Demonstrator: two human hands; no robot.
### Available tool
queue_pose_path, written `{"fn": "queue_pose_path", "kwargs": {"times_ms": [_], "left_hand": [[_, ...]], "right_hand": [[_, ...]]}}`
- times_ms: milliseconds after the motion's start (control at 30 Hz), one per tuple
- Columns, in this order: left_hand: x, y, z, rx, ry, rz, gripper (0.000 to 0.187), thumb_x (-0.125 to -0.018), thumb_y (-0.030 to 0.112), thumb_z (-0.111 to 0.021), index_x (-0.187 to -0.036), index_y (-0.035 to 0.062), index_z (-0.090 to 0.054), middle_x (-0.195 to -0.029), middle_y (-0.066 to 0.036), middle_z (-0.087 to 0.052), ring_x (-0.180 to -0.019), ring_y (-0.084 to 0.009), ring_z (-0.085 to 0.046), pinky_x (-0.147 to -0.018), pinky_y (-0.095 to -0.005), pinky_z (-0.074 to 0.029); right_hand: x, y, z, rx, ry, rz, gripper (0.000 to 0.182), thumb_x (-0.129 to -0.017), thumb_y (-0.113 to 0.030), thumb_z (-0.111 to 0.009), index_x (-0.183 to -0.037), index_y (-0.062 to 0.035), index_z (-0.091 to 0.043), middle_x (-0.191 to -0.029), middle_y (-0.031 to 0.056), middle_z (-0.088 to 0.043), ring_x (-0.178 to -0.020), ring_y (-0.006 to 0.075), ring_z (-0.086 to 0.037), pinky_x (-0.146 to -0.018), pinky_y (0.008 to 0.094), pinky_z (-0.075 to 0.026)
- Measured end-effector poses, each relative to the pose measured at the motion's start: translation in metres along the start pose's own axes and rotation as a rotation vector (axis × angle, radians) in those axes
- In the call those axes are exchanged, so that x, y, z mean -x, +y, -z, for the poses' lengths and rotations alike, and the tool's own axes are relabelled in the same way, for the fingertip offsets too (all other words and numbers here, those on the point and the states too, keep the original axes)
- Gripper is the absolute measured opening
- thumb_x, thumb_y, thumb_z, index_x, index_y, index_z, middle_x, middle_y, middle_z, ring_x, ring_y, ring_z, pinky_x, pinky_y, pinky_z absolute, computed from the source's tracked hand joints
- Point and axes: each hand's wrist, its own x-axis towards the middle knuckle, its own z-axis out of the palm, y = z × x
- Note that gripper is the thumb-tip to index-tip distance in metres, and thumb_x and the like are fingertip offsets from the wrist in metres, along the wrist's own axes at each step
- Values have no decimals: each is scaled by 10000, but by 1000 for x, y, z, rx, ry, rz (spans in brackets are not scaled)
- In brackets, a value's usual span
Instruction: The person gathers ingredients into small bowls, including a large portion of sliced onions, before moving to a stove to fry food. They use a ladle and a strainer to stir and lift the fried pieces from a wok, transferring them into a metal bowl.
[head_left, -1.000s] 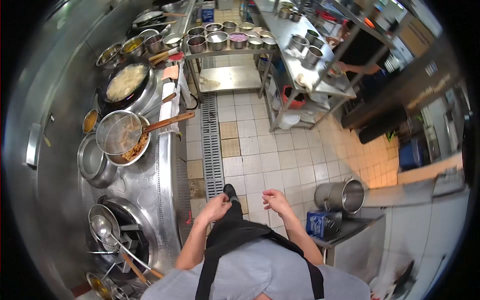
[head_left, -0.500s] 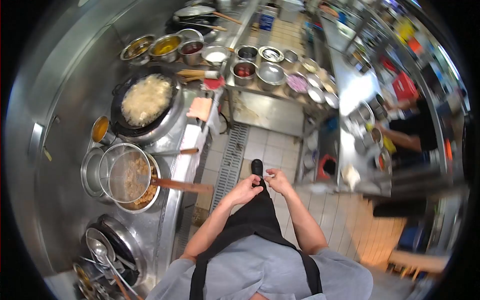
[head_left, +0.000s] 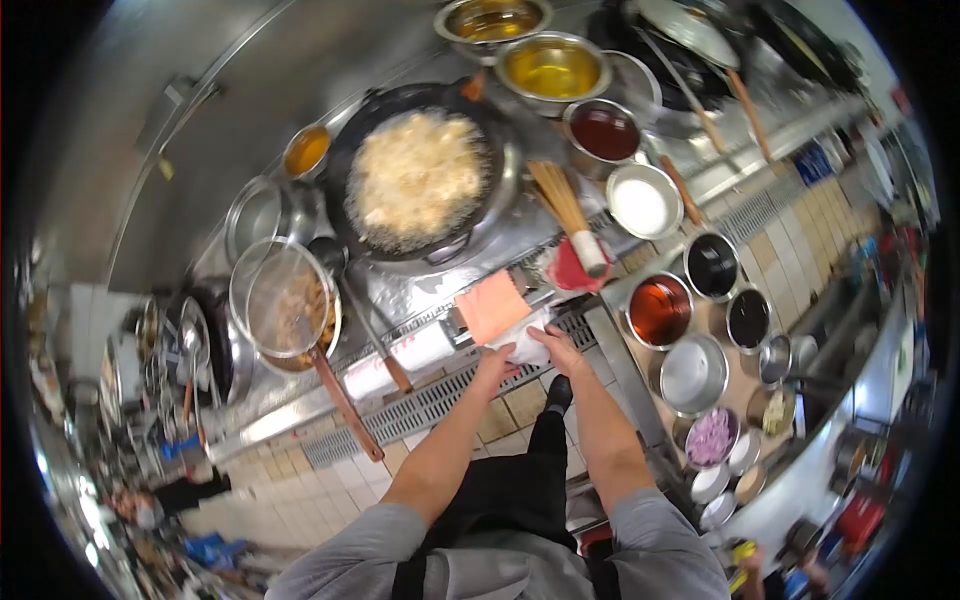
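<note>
Mesh strainer (head_left: 262,290) lies across a basin (head_left: 338,325) of browned pieces, below and left of the wok (head_left: 338,170), its wooden handle jutting past the edge of the counter (head_left: 405,285). Left of the wok stand a metal pot (head_left: 300,220) and a cup (head_left: 322,165) of orange liquid. A long-handled utensil (head_left: 365,325) also sticks out below the wok, crossing a white roll (head_left: 425,350). Pale froth (head_left: 418,185) covers the wok's middle. Below and right of the wok, the left hand (head_left: 493,368) and right hand (head_left: 558,347) meet at a white cloth (head_left: 528,345), beside an orange cloth (head_left: 492,305); whether either grip is pressed together on it, I cannot tell. Right of the wok, a bamboo brush (head_left: 560,205) blocks part of the way to a pot (head_left: 612,218) of something white. Farther right are chopped purple pieces (head_left: 712,435).
</note>
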Motion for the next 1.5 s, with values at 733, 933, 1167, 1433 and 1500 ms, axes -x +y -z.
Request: {"fn": "queue_pose_path", "kwargs": {"times_ms": [733,933,1167,1433,1500], "left_hand": [[187,-130,281,1021,119,-232,595,-1064,568,-424,-1056,6,-616,-1220,-263,-685,-1110,-393,-688,-969,-543,-564],[237,-8,270,798,-55,-493,534,-1065,453,-518,-1361,8,-529,-1220,-222,-690,-1008,-301,-696,-823,-424,-597],[243,33,215,709,311,-568,231,-1023,156,-597,-1216,40,-543,-1084,-174,-712,-613,-128,-524,-510,-264,-447],[242,45,232,715,120,-764,225,-1094,227,-541,-1128,5,-558,-961,-103,-624,-593,-62,-424,-477,-191,-373],[252,54,226,699,141,-798,224,-1094,220,-540,-1136,0,-549,-959,-106,-622,-587,-63,-419,-477,-199,-379]], "right_hand": [[29,12,-268,-117,-247,-390,696,-982,-560,-645,-1292,54,-537,-1175,195,-638,-1067,350,-630,-977,475,-544],[-25,-84,-348,-409,-599,-590,314,-975,-305,-668,-1016,-4,-589,-848,75,-613,-651,195,-581,-538,338,-492],[-21,-164,-364,819,-355,217,59,-894,-79,-589,-884,-23,-570,-709,39,-569,-518,142,-504,-410,327,-351],[84,-209,-207,542,-284,284,362,-982,-96,-649,-1326,-25,-559,-805,12,-614,-613,52,-562,-490,249,-436],[116,-246,-199,655,-244,242,375,-1001,-120,-635,-1356,-34,-550,-781,11,-616,-605,49,-545,-485,238,-415]]}}
